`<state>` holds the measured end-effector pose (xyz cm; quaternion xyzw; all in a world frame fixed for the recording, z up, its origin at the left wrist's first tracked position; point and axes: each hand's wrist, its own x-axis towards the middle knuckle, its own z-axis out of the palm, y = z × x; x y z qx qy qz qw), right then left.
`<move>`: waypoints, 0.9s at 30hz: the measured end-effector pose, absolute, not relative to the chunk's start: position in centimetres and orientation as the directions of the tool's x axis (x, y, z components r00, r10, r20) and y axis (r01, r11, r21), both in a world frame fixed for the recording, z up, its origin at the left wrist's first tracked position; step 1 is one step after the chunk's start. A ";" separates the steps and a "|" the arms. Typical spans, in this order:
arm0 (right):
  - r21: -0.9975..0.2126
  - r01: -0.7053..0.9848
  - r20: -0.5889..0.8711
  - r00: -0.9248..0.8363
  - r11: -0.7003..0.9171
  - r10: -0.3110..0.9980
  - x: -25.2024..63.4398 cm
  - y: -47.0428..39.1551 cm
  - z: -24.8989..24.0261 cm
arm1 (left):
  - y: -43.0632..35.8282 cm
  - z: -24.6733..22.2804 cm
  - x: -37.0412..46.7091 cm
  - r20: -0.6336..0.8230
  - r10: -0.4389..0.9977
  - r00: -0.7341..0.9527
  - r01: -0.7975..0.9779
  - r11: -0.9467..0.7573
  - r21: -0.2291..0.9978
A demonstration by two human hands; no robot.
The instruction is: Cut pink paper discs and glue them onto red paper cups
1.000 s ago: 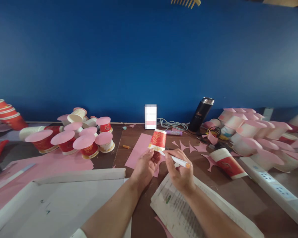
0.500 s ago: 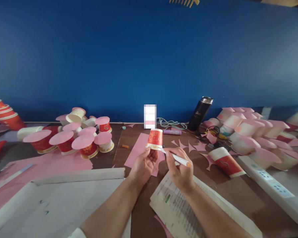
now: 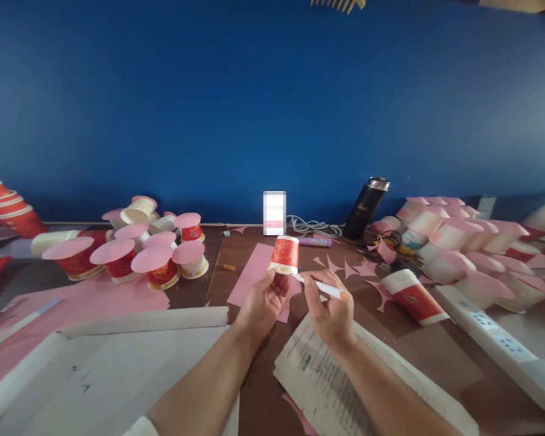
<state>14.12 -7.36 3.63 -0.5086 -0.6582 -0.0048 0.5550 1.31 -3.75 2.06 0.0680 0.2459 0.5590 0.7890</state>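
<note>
My left hand (image 3: 266, 303) grips a red paper cup (image 3: 284, 254) near its white, gold-patterned rim, which faces down toward me. In my right hand (image 3: 331, 306) is a white pen (image 3: 324, 289) with an orange end. Its tip points left and lies at the cup's lower right edge; whether it touches cannot be made out. Beneath the hands are a pink paper sheet (image 3: 247, 275) and a printed booklet (image 3: 320, 375). On the left stand several paper cups topped with pink paper discs (image 3: 152, 260).
Pink-topped cups (image 3: 476, 242) crowd the right side, near a stack of red cups (image 3: 415, 297) and a white power strip (image 3: 485, 333). A black flask (image 3: 366, 209) leans by the blue wall. A white box lid (image 3: 140, 375) lies at front left, pink scraps (image 3: 367, 267) at centre right.
The cup has shifted very slightly to the right in my left hand. The pen is tilted a little flatter, its tip still by the rim. Everything else looks the same.
</note>
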 end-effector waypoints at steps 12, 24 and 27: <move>-0.554 0.668 0.759 0.160 0.497 0.631 14.2 -7.2 3.5 | -3.8 2.5 1.2 -0.372 0.887 0.275 -0.841 0.409 0.354; -0.664 0.515 0.731 0.295 0.542 0.615 14.0 -7.3 3.6 | -3.5 2.5 0.8 -0.301 0.900 0.317 -0.857 0.407 0.316; -0.853 0.303 0.520 0.434 0.425 0.735 14.1 -6.7 3.4 | -3.5 2.5 0.7 -0.283 0.897 0.339 -0.858 0.418 0.300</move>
